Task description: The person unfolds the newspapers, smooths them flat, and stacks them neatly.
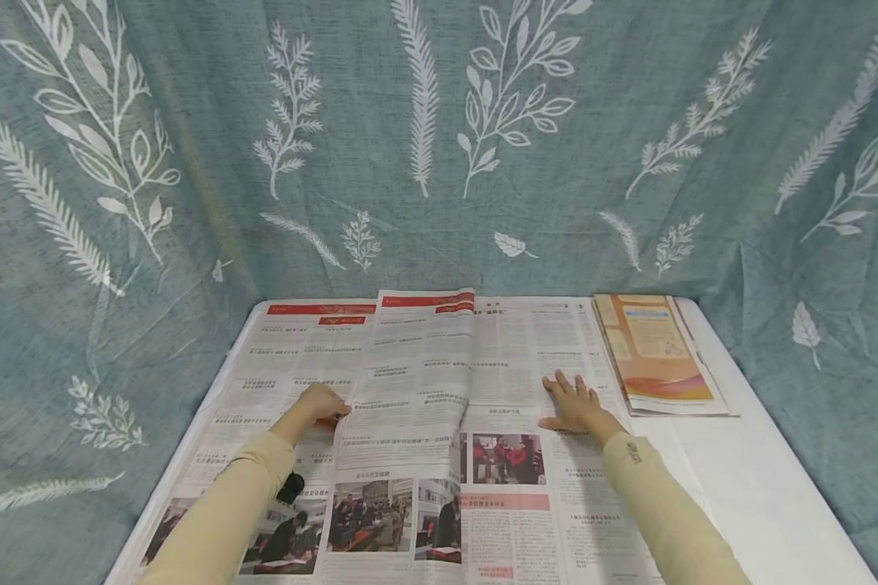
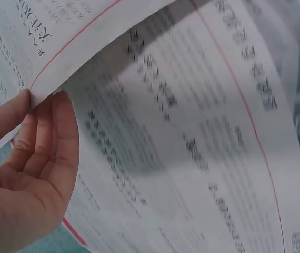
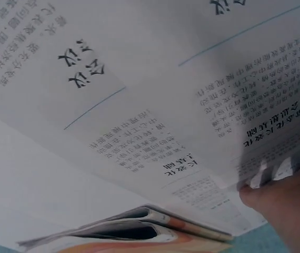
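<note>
A wide newspaper (image 1: 512, 366) lies spread open, its print upside down in the head view. My left hand (image 1: 322, 404) pinches the edge of a raised page (image 1: 402, 382) between thumb and fingers. That page stands up in a curve near the middle of the paper. In the left wrist view the left thumb presses on top of the sheet (image 2: 113, 21), with the curled fingers beneath. On the right half of the paper my right hand (image 1: 576, 405) is spread, fingers apart, palm down. The right wrist view shows only part of this hand (image 3: 287, 200) at the lower right.
To the right of the newspaper lies a stack of folded papers (image 1: 662, 357) with an orange cover on top. The white table (image 1: 746, 487) shows along the right side. A grey-green curtain with white leaf patterns (image 1: 380, 146) hangs behind and at both sides.
</note>
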The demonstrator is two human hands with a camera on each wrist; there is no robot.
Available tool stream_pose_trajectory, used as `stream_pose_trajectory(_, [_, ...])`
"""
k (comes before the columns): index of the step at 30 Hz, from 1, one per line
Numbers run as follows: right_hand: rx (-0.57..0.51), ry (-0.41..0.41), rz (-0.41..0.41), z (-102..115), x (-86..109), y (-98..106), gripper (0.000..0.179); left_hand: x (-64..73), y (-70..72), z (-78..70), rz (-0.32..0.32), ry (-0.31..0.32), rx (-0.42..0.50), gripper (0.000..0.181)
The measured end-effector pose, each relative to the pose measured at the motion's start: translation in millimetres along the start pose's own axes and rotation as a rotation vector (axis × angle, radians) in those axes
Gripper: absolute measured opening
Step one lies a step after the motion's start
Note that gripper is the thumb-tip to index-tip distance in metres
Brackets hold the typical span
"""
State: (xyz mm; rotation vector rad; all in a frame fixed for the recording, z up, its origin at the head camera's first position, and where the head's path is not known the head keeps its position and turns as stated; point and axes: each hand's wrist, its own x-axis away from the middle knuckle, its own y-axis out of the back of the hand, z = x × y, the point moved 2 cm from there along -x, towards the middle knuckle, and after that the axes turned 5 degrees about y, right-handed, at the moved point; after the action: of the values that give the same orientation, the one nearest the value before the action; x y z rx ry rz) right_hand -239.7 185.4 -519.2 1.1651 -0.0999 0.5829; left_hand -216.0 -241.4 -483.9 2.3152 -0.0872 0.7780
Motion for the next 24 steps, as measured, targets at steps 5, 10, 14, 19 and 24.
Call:
stream_pose_trajectory(5, [-0.023,-0.019,0.031,1.6,1.2,0.9,0.09,16.2,19.8,0.2,-0.026,0.012,0.012,0.032])
stream_pose_trajectory(10, [-0.033,-0.027,0.034,2.4,2.4,0.9,0.09,13.2,35.2,14.1,-0.062,0.054,0.024,0.033])
stream_pose_trajectory(14, [-0.029,-0.021,0.031,3.6,3.2,0.3,0.089,17.6,44.9,22.7,-0.104,0.057,0.021,0.036])
stream_pose_trajectory(19, [-0.033,-0.018,0.028,3.5,4.2,0.9,0.089,26.0,55.5,25.9,-0.145,0.04,0.018,0.038])
stream_pose_trajectory(24, [-0.042,-0.017,0.023,1.8,3.9,0.9,0.089,24.8,64.7,32.1,-0.241,0.03,-0.095,0.036])
